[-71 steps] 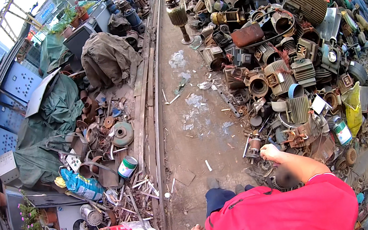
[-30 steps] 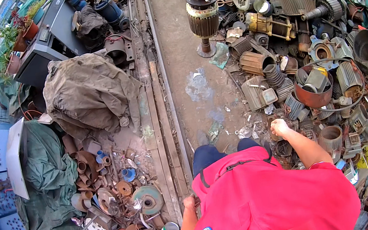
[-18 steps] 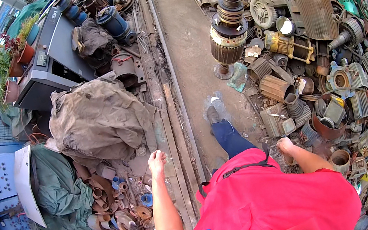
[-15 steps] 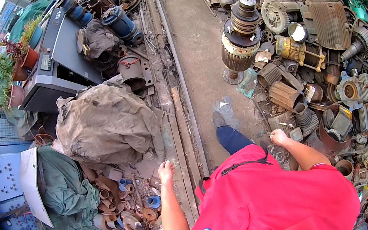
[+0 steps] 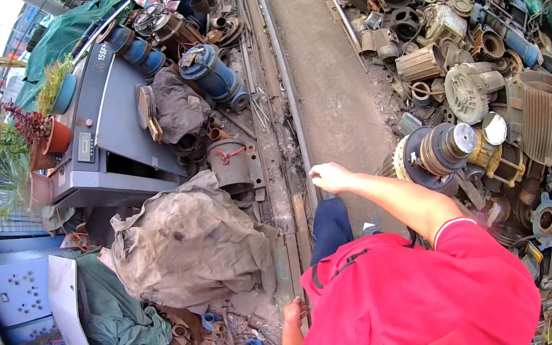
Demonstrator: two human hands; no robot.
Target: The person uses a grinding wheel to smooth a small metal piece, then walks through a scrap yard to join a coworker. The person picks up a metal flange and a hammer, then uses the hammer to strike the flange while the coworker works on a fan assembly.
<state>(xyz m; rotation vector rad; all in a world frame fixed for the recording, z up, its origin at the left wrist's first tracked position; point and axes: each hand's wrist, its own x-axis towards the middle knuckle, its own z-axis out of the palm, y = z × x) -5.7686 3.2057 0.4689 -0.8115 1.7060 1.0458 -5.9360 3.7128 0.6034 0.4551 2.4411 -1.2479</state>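
On a bare strip of ground between two spreads of scrap, the person's right hand (image 5: pixel 330 178) is held out in front of the body, over the edge of the concrete path (image 5: pixel 325 75) and just beside the steel rail (image 5: pixel 298 124) in this view. Fingers loosely curled; no held thing shows. Cannot tell whether the fingertips meet the palm.

Left hand (image 5: pixel 294 311) is low, near the red shirt (image 5: pixel 415 288), seen against the weathered planks (image 5: pixel 289 255). Fingers bent, partly hidden; cannot tell whether parted or closed. No object visible in it.

Wound rotor with slip rings (image 5: pixel 435 153): right of the path, partly behind the right forearm in this view, shaft end facing up toward the camera. Neither hand is on it. Contact with the yellow motor frame (image 5: pixel 502 158) next to it cannot be confirmed.

Right side: finned motor housings (image 5: pixel 538 108) and a round grey end cover (image 5: pixel 470 92) in a dense heap. Left side: brown tarp (image 5: pixel 194 250) over a bulky load, grey cabinet (image 5: pixel 112 120), blue flanged casing (image 5: pixel 208 73).

Progress, as judged: nothing appears taken up; no part is visibly being worked on by hand.
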